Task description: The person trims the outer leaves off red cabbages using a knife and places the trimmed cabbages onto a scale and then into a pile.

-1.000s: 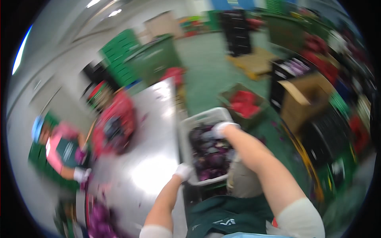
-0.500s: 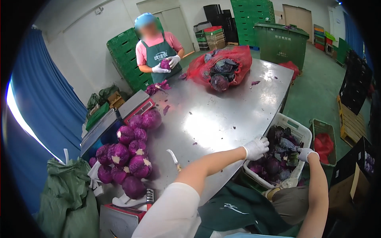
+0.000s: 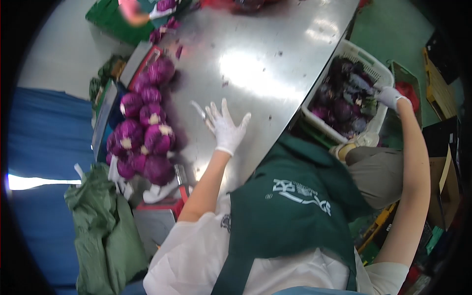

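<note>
My left hand (image 3: pixel 228 128), in a white glove, is over the metal table (image 3: pixel 255 54) with its fingers spread and nothing in it. Just beside its fingertips lies a small knife (image 3: pixel 198 109) with a curved blade; the fingers partly cover it. My right hand (image 3: pixel 391 97), also gloved, is closed over the right rim of a white plastic crate (image 3: pixel 339 132), its fingertips hidden inside. Dark red cabbages (image 3: pixel 342 109) and loose outer leaves fill the crate. Left of my left hand, several peeled purple cabbages (image 3: pixel 158 140) are piled on the table.
At the far left, a co-worker's gloved hand (image 3: pixel 160 11) holds a purple cabbage. A red scale (image 3: pixel 160 209) stands at the table's near left, by a green sack (image 3: pixel 101 221). Part of a red net bag (image 3: pixel 221 4) shows at the far edge. Leaf scraps dot the table.
My left hand has moved from the crate's left rim leftward over the table, near the knife, and its fingers have spread. My right hand stays at the crate. The view has tilted down.
</note>
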`<state>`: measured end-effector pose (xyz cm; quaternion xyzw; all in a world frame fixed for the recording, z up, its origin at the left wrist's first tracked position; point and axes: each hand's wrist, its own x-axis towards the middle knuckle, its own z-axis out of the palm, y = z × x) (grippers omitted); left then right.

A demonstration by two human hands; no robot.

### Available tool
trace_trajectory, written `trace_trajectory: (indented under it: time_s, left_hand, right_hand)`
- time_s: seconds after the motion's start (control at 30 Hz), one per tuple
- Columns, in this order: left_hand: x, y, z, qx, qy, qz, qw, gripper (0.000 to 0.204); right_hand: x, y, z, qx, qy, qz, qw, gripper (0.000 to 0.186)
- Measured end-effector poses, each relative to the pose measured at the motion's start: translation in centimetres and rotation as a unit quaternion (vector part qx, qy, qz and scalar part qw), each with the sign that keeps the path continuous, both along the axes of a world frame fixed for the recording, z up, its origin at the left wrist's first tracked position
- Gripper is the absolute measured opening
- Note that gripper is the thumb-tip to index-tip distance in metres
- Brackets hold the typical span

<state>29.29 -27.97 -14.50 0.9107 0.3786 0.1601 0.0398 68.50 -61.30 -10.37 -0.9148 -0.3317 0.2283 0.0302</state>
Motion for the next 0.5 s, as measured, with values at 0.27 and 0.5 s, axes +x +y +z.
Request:
trace_trajectory:
  time_s: [0.27,0.5]
  left_hand:
    - [-1.4,0.9,-2.4,-0.001,-0.025,0.104,0.994,0.08]
    - [-2.9,3.6,-4.1,-0.034,-0.067,0.124,0.989,0.054]
  right_hand:
    - [-0.5,-1.8,-1.2,0.061,0.063,-0.032,0.996,0.048]
    - [-4.5,4.0,1.8,0.145,0.048,0.021,0.988,0.05]
